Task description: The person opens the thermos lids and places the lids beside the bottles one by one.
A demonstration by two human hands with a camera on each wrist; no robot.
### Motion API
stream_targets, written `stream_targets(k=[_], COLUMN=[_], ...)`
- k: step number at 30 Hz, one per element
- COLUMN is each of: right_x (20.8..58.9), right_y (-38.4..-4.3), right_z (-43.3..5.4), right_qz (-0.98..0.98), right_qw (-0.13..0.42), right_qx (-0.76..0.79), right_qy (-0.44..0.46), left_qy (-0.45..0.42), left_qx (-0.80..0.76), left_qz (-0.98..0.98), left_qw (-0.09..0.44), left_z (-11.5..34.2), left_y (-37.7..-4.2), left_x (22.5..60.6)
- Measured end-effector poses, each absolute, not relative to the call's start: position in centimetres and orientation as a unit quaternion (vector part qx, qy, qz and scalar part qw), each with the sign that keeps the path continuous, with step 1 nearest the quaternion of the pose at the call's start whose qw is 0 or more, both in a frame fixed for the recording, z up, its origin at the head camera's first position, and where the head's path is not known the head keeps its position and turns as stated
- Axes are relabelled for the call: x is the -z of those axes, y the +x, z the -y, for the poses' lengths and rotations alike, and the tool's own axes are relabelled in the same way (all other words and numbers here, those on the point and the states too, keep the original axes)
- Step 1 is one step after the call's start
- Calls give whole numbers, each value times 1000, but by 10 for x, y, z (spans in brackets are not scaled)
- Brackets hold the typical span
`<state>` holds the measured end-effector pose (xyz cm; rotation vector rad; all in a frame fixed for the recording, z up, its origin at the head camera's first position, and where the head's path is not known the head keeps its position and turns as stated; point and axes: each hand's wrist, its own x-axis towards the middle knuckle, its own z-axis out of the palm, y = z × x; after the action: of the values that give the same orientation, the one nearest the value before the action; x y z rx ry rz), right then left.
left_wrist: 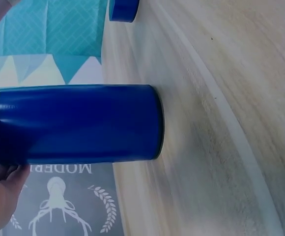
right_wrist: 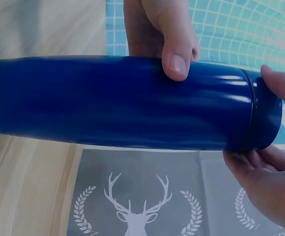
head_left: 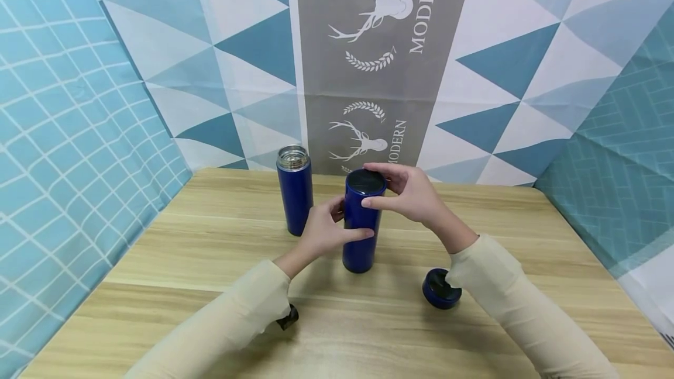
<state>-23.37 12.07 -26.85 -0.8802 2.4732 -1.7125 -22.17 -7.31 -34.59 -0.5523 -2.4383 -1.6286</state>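
Note:
A blue thermos bottle (head_left: 359,244) stands upright on the wooden table, topped by a blue lid with a dark, shiny top (head_left: 365,182). Around its body my left hand (head_left: 325,228) grips, thumb across the front. My right hand (head_left: 408,192) holds the lid at its rim, thumb on the near side and fingers on the far side. In the right wrist view a thin dark seam separates the lid (right_wrist: 268,113) from the bottle body (right_wrist: 118,103). The left wrist view shows the lower body (left_wrist: 83,125) with its base at the table.
A second blue thermos (head_left: 296,197), uncapped with a bare steel mouth, stands to the left behind my left hand. Another blue lid (head_left: 441,289) lies near my right sleeve, partly covered by it. Patterned cloth (head_left: 253,63) rises behind the table's back edge.

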Motion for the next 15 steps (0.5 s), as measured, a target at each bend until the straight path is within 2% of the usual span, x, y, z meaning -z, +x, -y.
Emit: stream_targets(k=[5,15], right_x=[268,269], right_y=[-238,-235], right_z=[-117,-122], right_qz=[-786,-785], right_qw=[24,21], right_qx=[551,558], right_qy=[-281,-270], left_qy=[-182,-199], left_qx=[551,543], left_qz=[812,814], left_qw=[64,51], left_z=[80,78], left_y=[-226,-228], left_x=[348,346])
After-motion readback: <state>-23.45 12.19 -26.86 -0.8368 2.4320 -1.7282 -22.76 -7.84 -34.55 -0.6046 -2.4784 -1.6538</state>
